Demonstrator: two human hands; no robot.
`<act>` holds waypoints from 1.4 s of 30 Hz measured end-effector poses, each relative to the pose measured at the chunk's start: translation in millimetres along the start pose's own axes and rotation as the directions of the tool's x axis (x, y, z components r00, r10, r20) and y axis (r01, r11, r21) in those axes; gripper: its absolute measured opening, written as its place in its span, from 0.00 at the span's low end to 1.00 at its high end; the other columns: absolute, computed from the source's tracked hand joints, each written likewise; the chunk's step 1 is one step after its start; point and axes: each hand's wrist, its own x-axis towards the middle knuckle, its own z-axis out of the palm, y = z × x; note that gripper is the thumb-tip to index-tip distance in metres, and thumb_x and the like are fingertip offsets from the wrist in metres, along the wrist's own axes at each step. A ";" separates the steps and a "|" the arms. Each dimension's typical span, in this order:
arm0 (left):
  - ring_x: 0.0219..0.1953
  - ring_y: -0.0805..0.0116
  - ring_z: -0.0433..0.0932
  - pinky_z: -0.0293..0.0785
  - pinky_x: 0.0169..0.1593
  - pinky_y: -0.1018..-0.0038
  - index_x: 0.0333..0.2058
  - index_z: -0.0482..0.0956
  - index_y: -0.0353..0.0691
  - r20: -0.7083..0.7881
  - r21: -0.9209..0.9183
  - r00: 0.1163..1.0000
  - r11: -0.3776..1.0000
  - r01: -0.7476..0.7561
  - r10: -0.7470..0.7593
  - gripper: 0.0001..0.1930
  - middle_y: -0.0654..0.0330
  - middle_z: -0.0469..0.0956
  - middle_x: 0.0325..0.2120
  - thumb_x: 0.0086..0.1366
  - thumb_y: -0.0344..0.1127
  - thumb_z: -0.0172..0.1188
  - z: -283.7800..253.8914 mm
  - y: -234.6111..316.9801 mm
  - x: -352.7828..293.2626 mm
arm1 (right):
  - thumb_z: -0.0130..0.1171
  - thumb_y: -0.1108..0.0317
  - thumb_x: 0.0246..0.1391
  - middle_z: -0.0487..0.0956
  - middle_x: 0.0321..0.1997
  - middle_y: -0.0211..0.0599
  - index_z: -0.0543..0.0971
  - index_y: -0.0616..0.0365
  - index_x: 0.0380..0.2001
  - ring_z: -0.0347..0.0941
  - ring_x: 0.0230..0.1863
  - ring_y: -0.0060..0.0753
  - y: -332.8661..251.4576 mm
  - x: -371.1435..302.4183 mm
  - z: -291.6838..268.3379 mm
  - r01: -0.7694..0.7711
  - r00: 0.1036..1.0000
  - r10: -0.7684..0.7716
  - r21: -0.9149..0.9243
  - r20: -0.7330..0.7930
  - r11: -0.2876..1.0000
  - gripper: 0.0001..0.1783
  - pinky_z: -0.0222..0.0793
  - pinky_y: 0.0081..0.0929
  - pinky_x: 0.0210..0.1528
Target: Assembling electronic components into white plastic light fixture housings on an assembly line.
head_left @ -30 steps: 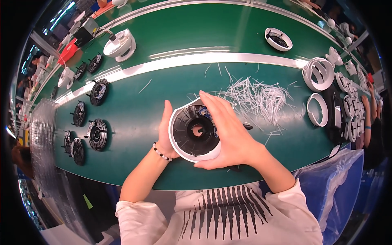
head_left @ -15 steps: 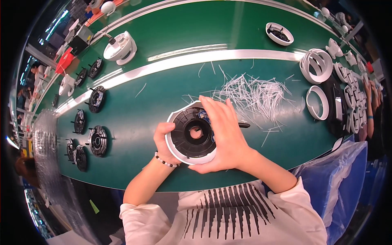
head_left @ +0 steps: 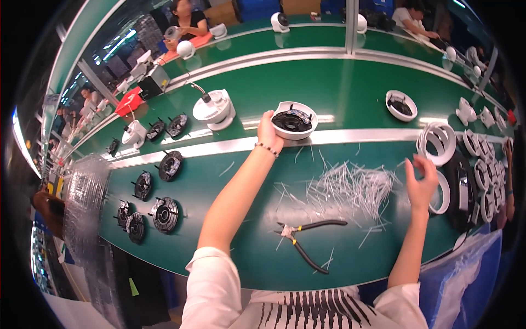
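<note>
Out over the far side of the bench, my left hand (head_left: 270, 133), wearing a bead bracelet, grips the left edge of a white round housing (head_left: 311, 130). Inside that housing lies a black disc (head_left: 291, 120) with short prongs and some wiring. My right hand (head_left: 422, 183) is at the right with thumb and fingers apart and nothing visible between them. It is close to a stack of white rings (head_left: 448, 148) and a single white ring (head_left: 444, 194); whether the fingertips touch the stack I cannot tell. Cutting pliers (head_left: 289, 231) with black handles lie spread on the green mat.
Thin white strips (head_left: 356, 189) are heaped mid-bench. Several black discs (head_left: 165, 214) stand at the left. Along the back are a white camera-like unit (head_left: 213, 108) and another filled housing (head_left: 401, 106). White parts (head_left: 484, 175) crowd the right edge. Co-workers (head_left: 189, 22) sit across.
My left hand has carried the housing forward to the far strip. My right hand has let go of it and moved right, toward the rings. The pliers now show fully, and the view has tilted up.
</note>
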 end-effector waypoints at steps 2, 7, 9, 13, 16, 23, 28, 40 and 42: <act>0.40 0.60 0.72 0.69 0.44 0.66 0.38 0.65 0.31 0.001 -0.010 1.000 1.000 -0.026 0.026 0.15 0.51 0.71 0.37 0.59 0.37 0.47 -5.8 -6.8 43.7 | 0.60 0.75 0.38 0.70 0.19 0.32 0.75 0.61 0.24 0.64 0.22 0.25 3.9 -2.8 -3.5 -0.030 1.000 0.029 -0.034 -0.004 0.999 0.06 0.59 0.21 0.24; 0.41 0.66 0.70 0.65 0.46 0.73 0.42 0.67 0.27 -0.100 0.179 0.967 0.960 -0.215 0.235 0.18 0.53 0.70 0.40 0.59 0.36 0.52 -31.2 1.7 102.7 | 0.60 0.76 0.34 0.69 0.18 0.34 0.73 0.60 0.20 0.64 0.20 0.31 -37.4 -12.0 11.2 0.159 0.968 -0.191 0.194 0.161 0.968 0.06 0.59 0.25 0.23; 0.46 0.62 0.67 0.63 0.49 0.71 0.47 0.62 0.27 -0.083 0.179 0.987 0.976 -0.122 0.138 0.27 0.50 0.67 0.44 0.55 0.41 0.56 -10.9 2.7 83.9 | 0.62 0.71 0.31 0.71 0.21 0.35 0.73 0.60 0.21 0.66 0.23 0.37 -56.1 -25.8 9.6 0.291 0.881 -0.376 0.297 0.288 0.910 0.10 0.61 0.29 0.25; 0.49 0.52 0.62 0.63 0.52 0.63 0.53 0.45 0.29 -0.237 -0.321 0.956 0.914 -0.246 0.174 0.41 0.42 0.56 0.48 0.52 0.52 0.56 -46.0 54.3 82.0 | 0.66 0.51 0.25 0.67 0.43 0.44 0.71 0.62 0.35 0.63 0.45 0.47 -116.3 -64.1 8.8 0.345 0.412 -0.633 0.531 0.655 0.774 0.33 0.55 0.47 0.48; 0.45 0.51 0.64 0.61 0.52 0.60 0.47 0.57 0.29 -0.136 -0.368 0.983 0.915 -0.166 0.124 0.26 0.42 0.61 0.43 0.57 0.46 0.43 -55.5 74.0 82.7 | 0.66 0.44 0.21 0.60 0.52 0.50 0.67 0.63 0.43 0.54 0.53 0.53 -128.9 -79.8 3.0 0.357 0.216 -0.615 0.525 0.758 0.773 0.45 0.38 0.63 0.54; 0.45 0.48 0.65 0.66 0.45 0.51 0.45 0.59 0.34 -0.223 -0.228 0.943 0.927 -0.298 0.248 0.23 0.47 0.63 0.44 0.44 0.25 0.39 -74.9 69.4 84.2 | 0.67 0.43 0.17 0.56 0.52 0.59 0.63 0.69 0.45 0.50 0.55 0.56 -136.5 -95.3 -1.0 0.373 0.200 -0.498 0.404 0.844 0.835 0.52 0.33 0.62 0.55; 0.40 0.51 0.72 0.74 0.38 0.55 0.49 0.57 0.35 -0.078 -0.162 0.976 0.964 -0.213 0.203 0.28 0.49 0.67 0.41 0.43 0.22 0.38 -68.7 46.9 13.7 | 0.66 0.56 0.19 0.61 0.46 0.50 0.64 0.65 0.46 0.55 0.47 0.49 -131.7 -94.2 -8.2 0.355 0.249 -0.524 0.427 0.814 0.832 0.45 0.45 0.51 0.51; 0.43 0.59 0.70 0.73 0.43 0.64 0.50 0.53 0.33 0.180 0.403 0.956 0.869 -0.288 0.233 0.27 0.51 0.65 0.43 0.46 0.17 0.37 -69.5 55.1 -158.3 | 0.58 0.61 0.35 0.66 0.47 0.44 0.53 0.64 0.55 0.68 0.41 0.32 -111.2 -64.8 2.9 -0.752 0.565 -0.325 0.636 0.758 0.176 0.43 0.69 0.22 0.34; 0.43 0.60 0.70 0.73 0.44 0.65 0.50 0.53 0.34 0.182 0.415 0.962 0.871 -0.264 0.205 0.28 0.52 0.64 0.44 0.46 0.17 0.38 -71.2 45.9 -171.2 | 0.55 0.61 0.39 0.65 0.48 0.47 0.51 0.64 0.56 0.68 0.42 0.33 -117.8 -54.2 0.5 -0.837 0.491 -0.323 0.541 0.809 0.083 0.41 0.70 0.22 0.34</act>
